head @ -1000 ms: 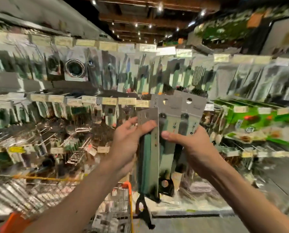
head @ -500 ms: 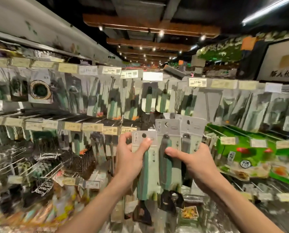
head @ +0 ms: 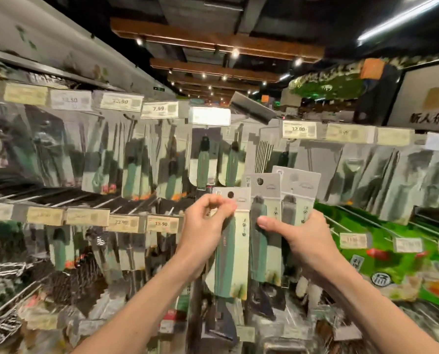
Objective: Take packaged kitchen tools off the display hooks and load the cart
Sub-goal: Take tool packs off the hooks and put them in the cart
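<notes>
Packs (head: 267, 192): three, upright, long axis vertical, held before rack (head: 126, 162).
Left hand (head: 205, 223): pinches leftmost pack's top.
Right hand (head: 304, 238): clamps other two.
Cart: out of view.

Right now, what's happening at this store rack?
A person stands at a display rack of hanging packaged kitchen tools. Their left-hand grip pinches the top of one green-handled package, while the right-hand grip holds two similar packages fanned beside it. All three look free of the hooks. No cart shows in this view.
</notes>
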The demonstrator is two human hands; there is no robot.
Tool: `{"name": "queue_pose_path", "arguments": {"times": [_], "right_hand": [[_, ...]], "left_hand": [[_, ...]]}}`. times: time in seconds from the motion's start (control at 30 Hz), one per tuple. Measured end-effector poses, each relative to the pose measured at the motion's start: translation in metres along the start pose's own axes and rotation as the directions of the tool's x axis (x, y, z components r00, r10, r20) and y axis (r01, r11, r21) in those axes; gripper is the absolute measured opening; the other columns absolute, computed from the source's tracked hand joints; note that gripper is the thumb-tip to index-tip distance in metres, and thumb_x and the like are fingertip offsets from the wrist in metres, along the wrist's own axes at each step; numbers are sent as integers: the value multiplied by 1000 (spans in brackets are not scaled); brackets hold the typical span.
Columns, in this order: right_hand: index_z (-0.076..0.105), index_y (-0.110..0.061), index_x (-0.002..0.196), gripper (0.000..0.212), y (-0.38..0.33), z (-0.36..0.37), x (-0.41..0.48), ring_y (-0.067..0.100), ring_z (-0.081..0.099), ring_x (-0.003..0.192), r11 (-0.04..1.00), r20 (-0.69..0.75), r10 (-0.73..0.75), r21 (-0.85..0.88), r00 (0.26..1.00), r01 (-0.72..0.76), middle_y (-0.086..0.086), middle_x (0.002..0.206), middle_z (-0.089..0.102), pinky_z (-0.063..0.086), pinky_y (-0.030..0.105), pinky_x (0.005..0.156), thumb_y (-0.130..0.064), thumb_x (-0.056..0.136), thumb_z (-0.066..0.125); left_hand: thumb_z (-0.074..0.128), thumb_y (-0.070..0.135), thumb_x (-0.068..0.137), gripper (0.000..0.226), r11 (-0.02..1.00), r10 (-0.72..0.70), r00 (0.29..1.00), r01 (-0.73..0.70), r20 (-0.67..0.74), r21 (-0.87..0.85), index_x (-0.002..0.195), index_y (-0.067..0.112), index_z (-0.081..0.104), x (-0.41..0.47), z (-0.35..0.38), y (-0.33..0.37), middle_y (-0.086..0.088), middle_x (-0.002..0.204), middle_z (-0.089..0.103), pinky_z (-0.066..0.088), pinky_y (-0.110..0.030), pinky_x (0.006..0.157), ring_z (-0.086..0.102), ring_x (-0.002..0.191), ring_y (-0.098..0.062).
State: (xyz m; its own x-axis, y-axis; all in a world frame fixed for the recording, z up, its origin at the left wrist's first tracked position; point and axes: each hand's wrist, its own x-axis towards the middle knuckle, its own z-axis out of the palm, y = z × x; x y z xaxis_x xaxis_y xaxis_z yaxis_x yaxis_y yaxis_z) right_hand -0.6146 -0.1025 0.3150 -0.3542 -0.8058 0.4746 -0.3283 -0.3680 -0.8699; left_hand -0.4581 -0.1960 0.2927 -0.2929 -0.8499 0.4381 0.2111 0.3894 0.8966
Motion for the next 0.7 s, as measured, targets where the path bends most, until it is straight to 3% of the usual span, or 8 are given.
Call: {"name": "queue_pose_path", "arguments": {"times": [0.1, 0.17, 0.23, 0.33, 0.43, 0.57, 0.7], "right_hand": [[74, -16, 87, 21, 7, -6, 35, 18, 76, 80, 999, -38, 32, -33, 999, -34, -2, 82, 78, 59, 24, 60, -11, 70, 85], [75, -11, 85, 28, 14, -7, 57, 34, 74, 84, 996, -82, 35, -74, 996, -41, 8, 83, 78, 62, 42, 69, -23, 64, 90], [74, -9, 87, 51, 20, -6, 76, 47, 69, 89, 995, -115, 22, -92, 993, -32, 18, 88, 76, 57, 61, 76, -41, 52, 93], [72, -8, 94, 73, 25, -6, 96, 38, 73, 85, 992, -138, -18, -129, 990, 0, 12, 86, 77, 60, 54, 76, -56, 41, 90], [72, -8, 95, 72, 30, -7, 110, 32, 74, 83, 988, -140, -68, -144, 988, 48, 9, 85, 77, 60, 50, 76, -55, 44, 90], [73, -9, 92, 50, 31, -9, 125, 18, 75, 76, 987, -137, -99, -142, 986, 80, 0, 80, 78, 59, 32, 66, -38, 53, 85], [72, -5, 86, 46, 35, -13, 135, 27, 74, 75, 985, -180, -130, -136, 975, 106, 8, 78, 76, 61, 44, 71, -36, 55, 85]], "left_hand": [[69, 15, 68, 33, 1000, -23, 996, 24, 90, -9, 99, 23, 65, 31, -2, -9, 4, 100, 68, 53, -19, 78, 64, 94, -9], [70, 4, 69, 45, 1000, -9, 988, 9, 156, -2, 107, 25, 61, 51, -1, -11, 4, 112, 65, 56, -26, 83, 66, 100, -14], [69, -14, 74, 53, 999, 32, 979, -24, 202, -40, 112, 22, 57, 69, -1, -15, 0, 116, 61, 57, -26, 79, 69, 96, -13], [78, -8, 74, 50, 989, 143, 973, -133, 183, -65, 108, 24, 60, 98, -1, -25, -1, 114, 63, 56, -32, 90, 67, 105, -14], [84, 3, 73, 37, 974, 223, 969, -217, 106, -66, 100, 20, 65, 116, 3, -32, -2, 103, 68, 58, -43, 89, 66, 103, -27], [83, 6, 74, 25, 957, 288, 957, -286, 36, -46, 91, 19, 69, 133, 12, -33, 1, 94, 72, 61, -40, 80, 70, 93, -22], [78, 7, 81, 23, 929, 367, 930, -368, 20, 31, 90, 26, 70, 151, 17, -29, 15, 92, 73, 57, -23, 76, 69, 88, -5]]}}
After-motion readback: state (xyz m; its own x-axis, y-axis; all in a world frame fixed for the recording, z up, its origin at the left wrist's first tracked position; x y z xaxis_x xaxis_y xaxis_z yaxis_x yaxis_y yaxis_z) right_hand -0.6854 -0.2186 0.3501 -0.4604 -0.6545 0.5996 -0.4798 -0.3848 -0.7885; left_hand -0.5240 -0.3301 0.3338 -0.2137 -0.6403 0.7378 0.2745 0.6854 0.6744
